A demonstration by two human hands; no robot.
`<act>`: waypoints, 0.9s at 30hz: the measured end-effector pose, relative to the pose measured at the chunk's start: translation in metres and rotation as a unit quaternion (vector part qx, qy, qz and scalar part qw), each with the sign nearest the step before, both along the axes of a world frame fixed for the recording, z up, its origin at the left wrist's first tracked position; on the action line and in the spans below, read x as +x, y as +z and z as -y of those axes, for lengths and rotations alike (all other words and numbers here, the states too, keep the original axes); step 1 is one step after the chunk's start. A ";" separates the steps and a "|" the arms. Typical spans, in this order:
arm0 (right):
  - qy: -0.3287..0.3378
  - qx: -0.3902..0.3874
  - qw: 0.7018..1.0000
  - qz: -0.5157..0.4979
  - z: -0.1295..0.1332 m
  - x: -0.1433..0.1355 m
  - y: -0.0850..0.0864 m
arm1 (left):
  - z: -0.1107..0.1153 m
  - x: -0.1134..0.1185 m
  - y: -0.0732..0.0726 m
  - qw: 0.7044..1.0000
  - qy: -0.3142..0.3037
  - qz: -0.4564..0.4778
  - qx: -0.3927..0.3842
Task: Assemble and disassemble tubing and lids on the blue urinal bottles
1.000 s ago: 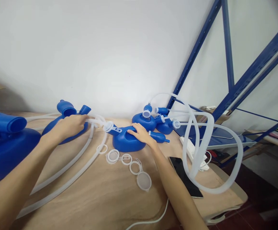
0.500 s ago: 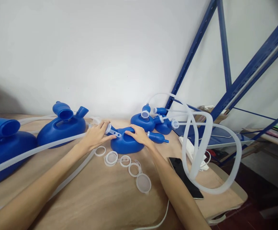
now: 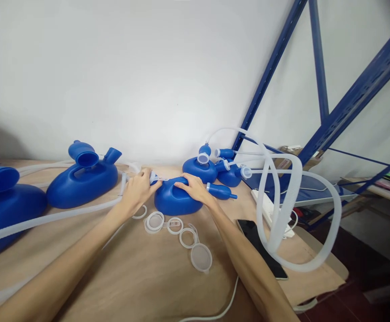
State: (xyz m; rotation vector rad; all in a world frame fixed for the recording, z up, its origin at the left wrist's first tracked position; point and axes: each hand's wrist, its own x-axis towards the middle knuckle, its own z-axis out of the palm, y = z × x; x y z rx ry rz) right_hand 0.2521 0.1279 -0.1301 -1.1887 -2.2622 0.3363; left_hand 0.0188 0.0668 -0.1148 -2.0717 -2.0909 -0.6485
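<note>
On the wooden table a blue plastic urinal bottle [image 3: 177, 202] lies in front of me. My right hand [image 3: 195, 188] is closed round its handle, thumb on the near side. At the left end, my left hand [image 3: 138, 190] wraps its fingers about a translucent white cap [image 3: 153, 177] on the bottle's neck. The cap's flat strap sticks out to the right over the bottle; the fingers hide part of the cap. Nearer to me lie several loose translucent caps and rings [image 3: 174, 226], with a round lid [image 3: 201, 257] at their right end.
More blue bottles [image 3: 83, 183] stand at the left, others [image 3: 199, 171] at the back right. A coiled white hose [image 3: 290, 192] hangs over a power strip [image 3: 265, 208] and a black phone [image 3: 260, 248]. Blue metal shelving [image 3: 320, 134] rises at the right.
My left hand has turned over the bottle's neck, and the cap's strap has swung from facing me to pointing flat along the bottle. My right hand stays on the handle.
</note>
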 end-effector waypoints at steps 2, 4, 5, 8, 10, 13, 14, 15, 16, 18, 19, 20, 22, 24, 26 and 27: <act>-0.008 -0.001 1.000 0.006 0.001 0.000 0.001 | 0.004 0.007 0.007 0.999 0.032 -0.011 -0.012; -0.009 -0.002 1.000 0.010 0.002 0.001 0.002 | 0.004 0.011 0.011 0.999 0.045 -0.018 -0.010; -0.006 -0.002 1.000 0.011 0.003 0.001 0.002 | 0.003 0.010 0.011 0.999 0.043 -0.018 -0.005; 0.007 -0.004 1.000 0.009 0.003 0.003 0.003 | -0.004 0.005 0.007 1.000 0.017 -0.002 0.016; 0.011 -0.007 1.000 0.006 0.004 0.004 0.003 | -0.008 0.001 0.002 1.000 0.000 0.011 0.029; 0.003 -0.015 1.000 0.006 0.004 0.004 0.004 | -0.013 -0.001 -0.006 0.998 -0.015 0.027 0.052; -0.004 -0.019 1.000 0.006 0.005 0.004 0.005 | -0.014 -0.001 -0.008 0.997 -0.022 0.032 0.064; -0.012 -0.025 1.000 0.007 0.006 0.003 0.006 | -0.014 -0.001 -0.010 0.996 -0.032 0.034 0.077; -0.022 -0.030 0.999 0.007 0.007 0.002 0.008 | -0.015 -0.002 -0.011 0.994 -0.046 0.034 0.091; -0.035 -0.046 0.998 0.011 0.008 0.000 0.014 | -0.016 -0.003 -0.013 0.989 -0.084 0.026 0.116; -0.038 -0.057 0.998 0.017 0.009 -0.001 0.018 | -0.016 -0.004 -0.013 0.987 -0.106 0.019 0.123; -0.040 -0.069 0.996 0.027 0.009 -0.003 0.022 | -0.017 -0.006 -0.013 0.984 -0.127 0.011 0.126; -0.048 -0.099 0.992 0.056 0.009 -0.007 0.030 | -0.018 -0.010 -0.011 0.980 -0.157 -0.007 0.122; -0.063 -0.126 0.986 0.085 0.008 -0.011 0.038 | -0.018 -0.013 -0.009 0.979 -0.170 -0.023 0.114; -0.074 -0.144 0.981 0.109 0.006 -0.015 0.043 | -0.018 -0.014 -0.005 0.981 -0.161 -0.041 0.100; -0.076 -0.146 0.979 0.117 0.005 -0.017 0.044 | -0.018 -0.013 -0.003 0.983 -0.151 -0.048 0.092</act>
